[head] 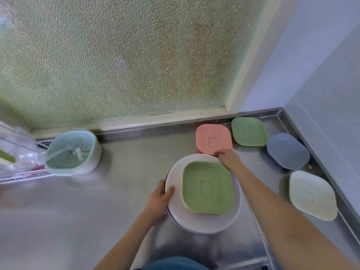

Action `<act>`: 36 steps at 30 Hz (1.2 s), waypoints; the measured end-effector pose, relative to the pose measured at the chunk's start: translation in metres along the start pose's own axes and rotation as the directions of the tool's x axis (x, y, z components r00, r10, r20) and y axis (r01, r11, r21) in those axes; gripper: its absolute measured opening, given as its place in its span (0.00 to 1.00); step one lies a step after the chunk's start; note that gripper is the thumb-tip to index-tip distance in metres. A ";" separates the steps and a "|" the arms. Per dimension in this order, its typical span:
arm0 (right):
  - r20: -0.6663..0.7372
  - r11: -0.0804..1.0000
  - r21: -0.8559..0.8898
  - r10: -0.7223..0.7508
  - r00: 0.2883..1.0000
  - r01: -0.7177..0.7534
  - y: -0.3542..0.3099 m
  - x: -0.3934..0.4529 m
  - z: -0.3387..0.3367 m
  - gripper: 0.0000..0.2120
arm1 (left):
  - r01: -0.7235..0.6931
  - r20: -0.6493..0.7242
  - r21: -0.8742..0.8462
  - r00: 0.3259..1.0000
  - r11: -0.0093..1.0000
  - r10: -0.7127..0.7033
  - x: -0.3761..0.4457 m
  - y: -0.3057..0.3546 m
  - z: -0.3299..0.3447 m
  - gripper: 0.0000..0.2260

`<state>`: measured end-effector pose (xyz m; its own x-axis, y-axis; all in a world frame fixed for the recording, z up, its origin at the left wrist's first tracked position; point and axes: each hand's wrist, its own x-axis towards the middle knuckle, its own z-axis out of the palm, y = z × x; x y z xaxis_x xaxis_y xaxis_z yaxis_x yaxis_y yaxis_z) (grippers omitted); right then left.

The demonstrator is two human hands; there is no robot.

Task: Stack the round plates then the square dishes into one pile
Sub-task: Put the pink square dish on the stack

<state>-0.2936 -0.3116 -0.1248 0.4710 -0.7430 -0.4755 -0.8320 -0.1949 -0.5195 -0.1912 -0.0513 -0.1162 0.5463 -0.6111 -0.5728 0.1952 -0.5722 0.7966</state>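
A pile of white round plates [196,221] sits on the steel counter, with a green square dish [207,187] on top and a yellowish dish edge under it. My left hand [159,197] grips the left rim of the round plates. My right hand [228,158] reaches past the pile and pinches the near edge of a pink square dish [213,138]. Further right lie a green square dish [249,131], a blue one [287,151] and a pale cream one [311,194], each flat on the counter.
A pale green lidded drainer basket [72,152] stands at the left by a rack with plastic bags [17,158]. A frosted window rises behind the counter [97,201]. A raised steel rim [303,129] and a wall bound the right side.
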 end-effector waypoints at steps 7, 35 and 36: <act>-0.261 0.996 -0.003 -0.084 0.962 0.086 0.005 -0.012 -0.008 0.14 | 0.000 -0.011 -0.017 1.000 1.000 0.000 -0.002 0.002 0.001 0.03; -0.483 0.751 -0.461 -0.659 0.576 0.472 0.022 -0.206 0.054 0.09 | -0.259 -0.014 0.104 0.965 0.960 0.261 -0.009 0.065 0.015 0.20; -0.470 0.757 -0.460 -0.651 0.596 0.464 0.022 -0.208 0.054 0.09 | -0.261 -0.013 0.120 0.964 0.958 0.264 -0.009 0.064 0.016 0.20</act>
<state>-0.3936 -0.1268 -0.0753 0.6843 -0.6173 0.3882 -0.5464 -0.7866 -0.2877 -0.1966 -0.0917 -0.0634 0.5890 -0.7334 -0.3394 -0.0533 -0.4543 0.8892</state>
